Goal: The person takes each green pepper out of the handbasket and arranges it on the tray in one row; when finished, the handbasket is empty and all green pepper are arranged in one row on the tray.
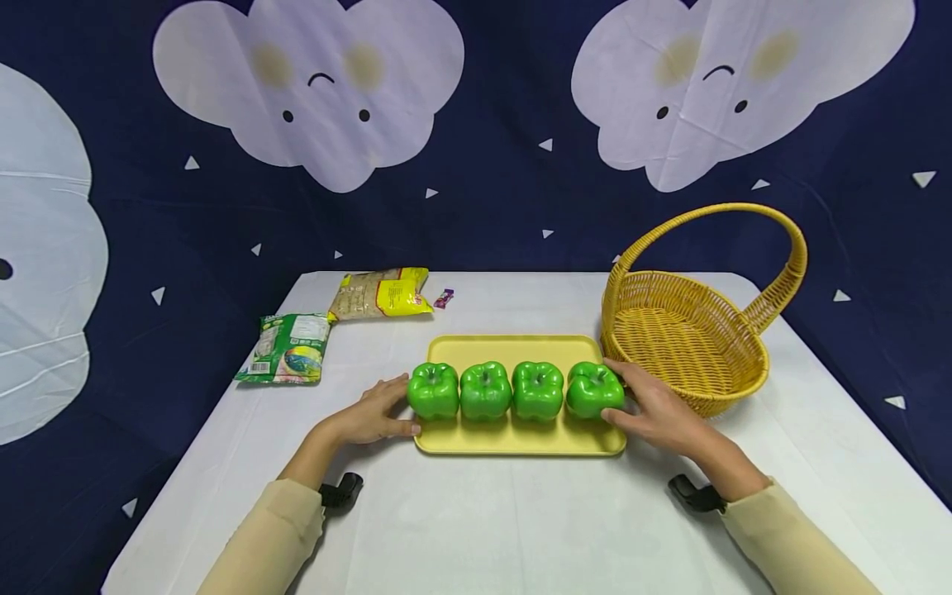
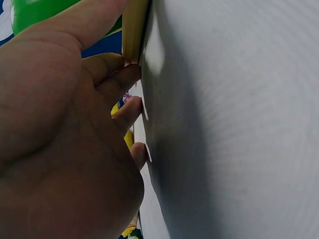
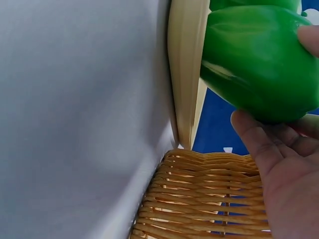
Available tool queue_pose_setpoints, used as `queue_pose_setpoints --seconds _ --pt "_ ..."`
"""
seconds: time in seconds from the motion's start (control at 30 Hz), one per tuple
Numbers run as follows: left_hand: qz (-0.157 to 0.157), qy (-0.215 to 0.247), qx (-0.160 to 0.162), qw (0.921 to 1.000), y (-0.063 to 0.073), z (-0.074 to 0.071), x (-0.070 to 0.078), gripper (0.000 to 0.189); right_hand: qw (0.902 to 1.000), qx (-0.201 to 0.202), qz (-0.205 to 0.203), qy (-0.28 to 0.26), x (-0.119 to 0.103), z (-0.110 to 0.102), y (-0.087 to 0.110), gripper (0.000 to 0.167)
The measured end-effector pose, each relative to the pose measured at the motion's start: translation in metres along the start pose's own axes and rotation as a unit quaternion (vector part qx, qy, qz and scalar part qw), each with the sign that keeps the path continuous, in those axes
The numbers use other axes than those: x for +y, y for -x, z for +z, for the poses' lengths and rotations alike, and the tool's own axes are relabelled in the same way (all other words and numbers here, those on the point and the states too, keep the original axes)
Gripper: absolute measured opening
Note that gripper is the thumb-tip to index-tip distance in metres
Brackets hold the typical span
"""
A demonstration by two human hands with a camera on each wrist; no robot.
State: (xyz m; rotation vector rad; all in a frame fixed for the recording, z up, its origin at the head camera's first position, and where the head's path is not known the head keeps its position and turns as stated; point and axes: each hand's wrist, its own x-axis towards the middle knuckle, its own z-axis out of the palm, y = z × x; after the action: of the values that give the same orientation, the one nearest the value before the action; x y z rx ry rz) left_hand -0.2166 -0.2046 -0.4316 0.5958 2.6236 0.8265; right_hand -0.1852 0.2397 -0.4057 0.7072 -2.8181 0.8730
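Several green bell peppers stand in a row on a yellow tray [image 1: 521,444], stems up. My right hand [image 1: 658,409] holds the rightmost bell pepper [image 1: 592,390], thumb at its near side and fingers round its far side. The right wrist view shows that bell pepper [image 3: 259,59] between thumb and fingertips, over the tray's rim [image 3: 187,74]. At the tray's left end rests my left hand [image 1: 375,411], its thumb by the near corner, beside the leftmost bell pepper [image 1: 433,391]. In the left wrist view its fingers [image 2: 112,84] are extended, with fingertips at the tray's edge [image 2: 132,32].
A wicker basket [image 1: 692,384] with a tall handle stands just right of the tray, close behind my right hand. Back left lie a green packet [image 1: 292,349], yellow packets [image 1: 383,296] and a small purple wrapped piece [image 1: 444,298]. White cloth covers the table [image 1: 506,521].
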Motion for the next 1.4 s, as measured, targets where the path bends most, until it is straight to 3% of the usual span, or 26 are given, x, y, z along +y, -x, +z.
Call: queue_pose_setpoints --seconds 0.2,0.57,1.07,1.2,1.4 --pt "0.001 0.002 0.000 1.0000 0.000 0.000 0.000 0.082 0.9998 -0.015 0.013 0.003 0.000 0.001 0.000 0.074" --pt "0.003 -0.002 -0.001 1.0000 -0.001 -0.001 0.000 0.082 0.9996 -0.027 0.002 -0.003 0.000 0.001 0.000 0.074" --pt "-0.016 0.000 0.003 0.9999 -0.001 -0.002 0.004 0.083 0.9995 -0.003 -0.032 0.006 0.001 -0.002 0.004 0.072" --pt "-0.026 0.006 0.013 0.9996 0.003 -0.005 0.006 0.086 0.9997 0.001 -0.023 0.002 -0.003 -0.007 0.005 0.072" --pt "-0.015 -0.009 0.047 0.9987 0.015 -0.013 0.009 0.083 0.9995 0.024 -0.020 0.010 -0.009 -0.014 0.007 0.069"
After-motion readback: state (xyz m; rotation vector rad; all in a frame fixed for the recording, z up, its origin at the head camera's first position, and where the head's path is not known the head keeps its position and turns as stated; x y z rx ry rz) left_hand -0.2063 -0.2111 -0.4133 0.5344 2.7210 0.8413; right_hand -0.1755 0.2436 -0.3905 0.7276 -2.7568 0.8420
